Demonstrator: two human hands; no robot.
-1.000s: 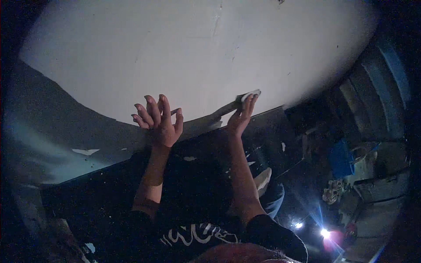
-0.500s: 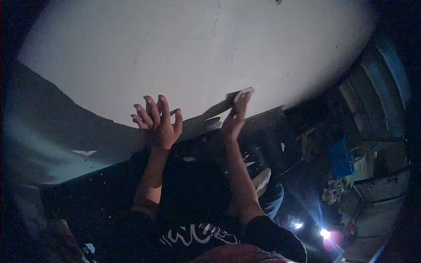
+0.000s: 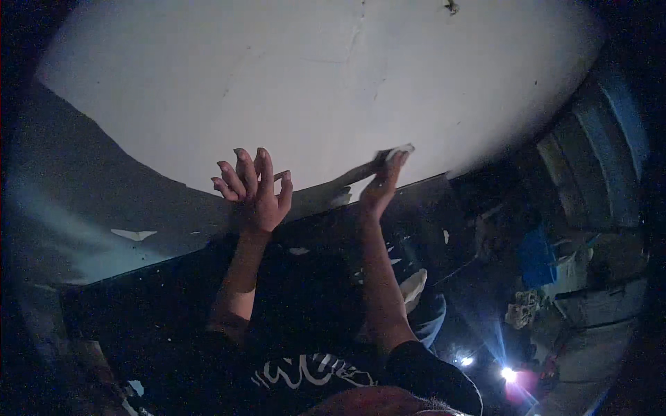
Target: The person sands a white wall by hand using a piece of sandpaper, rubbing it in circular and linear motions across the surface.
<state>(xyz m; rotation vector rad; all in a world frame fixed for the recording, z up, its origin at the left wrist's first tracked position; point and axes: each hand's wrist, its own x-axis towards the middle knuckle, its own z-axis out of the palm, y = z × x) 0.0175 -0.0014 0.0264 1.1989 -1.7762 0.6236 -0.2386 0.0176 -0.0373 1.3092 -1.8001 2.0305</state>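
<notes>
A pale wall (image 3: pixel 298 90) is filling most of the upper view, bearing thin marks and a dark spot near the top edge, while its lower left part is lying in grey shadow. The person is wearing a dark shirt (image 3: pixel 431 366) with a light print across the chest. The left hand (image 3: pixel 261 204) is standing wide open before the lower wall, its fingers spreading apart and curling slightly, holding nothing; whether the fingertips are touching the wall, I cannot tell. The right hand (image 3: pixel 380 188) is reaching up to the wall farther right, its fingers lying close together and only slightly bent. A blue container (image 3: pixel 537 260) is standing well apart, toward the right. A blue trouser leg (image 3: pixel 433 322) is showing beside the right forearm, with a pale shoe (image 3: pixel 413 288) just above it. A bright lamp (image 3: pixel 508 375) is glaring at the lower right. A white patch (image 3: pixel 133 235) is showing on the shadowed part at the left. Smallest, a white pad (image 3: pixel 400 150) is sitting under the right hand's fingertips, lying against the wall and casting a dark shadow down to the left.
</notes>
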